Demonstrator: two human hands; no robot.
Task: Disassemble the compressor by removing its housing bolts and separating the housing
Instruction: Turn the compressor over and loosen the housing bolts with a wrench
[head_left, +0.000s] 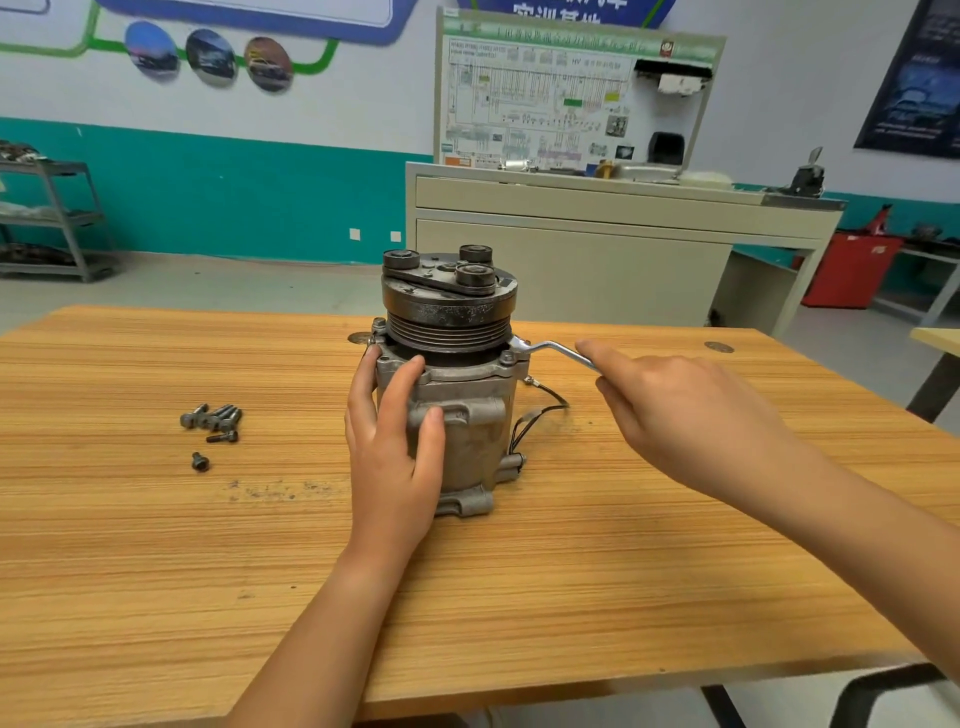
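A grey metal compressor (467, 431) stands upright on the wooden table (156, 545), its dark grooved pulley (449, 306) on top. My left hand (395, 447) wraps around the near side of the housing, fingers curled over its upper flange. My right hand (675, 410) grips the handle of a silver offset wrench (550, 349), whose head sits on a bolt at the flange's right rim. Several removed bolts (213, 418) lie in a loose pile to the left of the compressor, with one more bolt (200, 461) just nearer to me.
Black wires (540, 415) trail from the compressor's right side onto the table. Beyond the table stand a beige cabinet with a wiring diagram board (571, 104), a grey shelf rack (52, 218) at left and a red container (852, 270) at right.
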